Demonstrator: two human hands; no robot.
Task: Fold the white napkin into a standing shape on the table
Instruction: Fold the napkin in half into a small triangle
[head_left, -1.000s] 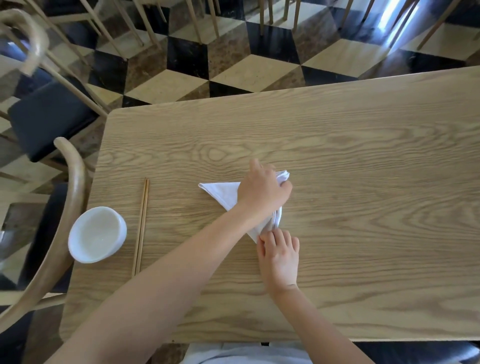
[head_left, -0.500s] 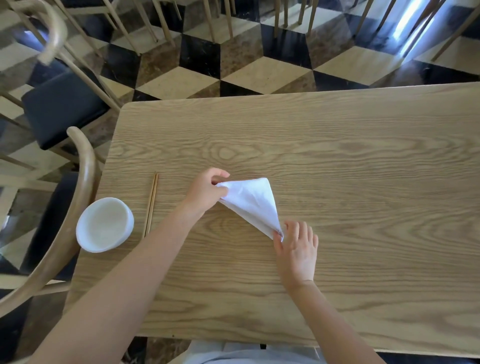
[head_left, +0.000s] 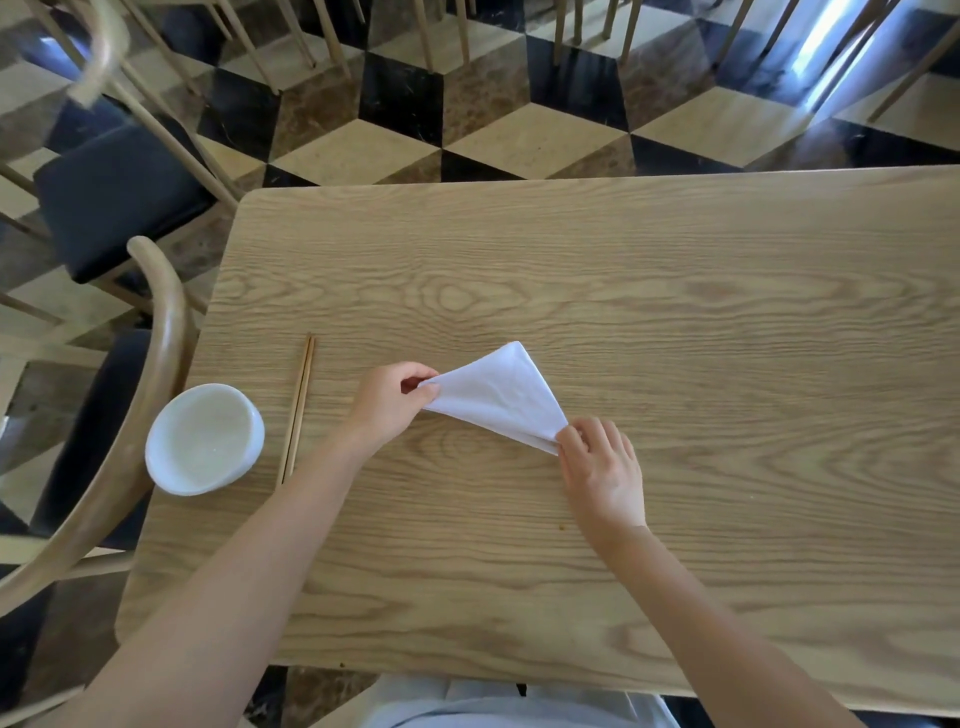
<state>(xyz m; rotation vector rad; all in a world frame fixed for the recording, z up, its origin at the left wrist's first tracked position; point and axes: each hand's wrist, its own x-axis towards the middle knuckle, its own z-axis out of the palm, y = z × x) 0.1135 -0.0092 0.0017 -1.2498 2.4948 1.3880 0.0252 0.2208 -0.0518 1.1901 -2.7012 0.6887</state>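
Note:
The white napkin (head_left: 498, 397) lies folded into a triangle near the middle of the wooden table (head_left: 675, 322), its rounded tip pointing away from me. My left hand (head_left: 388, 400) pinches the napkin's left corner between thumb and fingers. My right hand (head_left: 600, 465) grips the right corner at the near side, fingers curled over the cloth. The napkin's far tip bulges slightly off the tabletop between the two held corners.
A white bowl (head_left: 203, 439) sits at the table's left edge. A pair of wooden chopsticks (head_left: 297, 408) lies between the bowl and my left hand. Wooden chairs with dark seats (head_left: 119, 192) stand to the left on a checkered floor.
My left hand moved from on top of the napkin to its left corner. The napkin went from a crumpled narrow shape to a spread triangle. My right hand now pinches the right corner.

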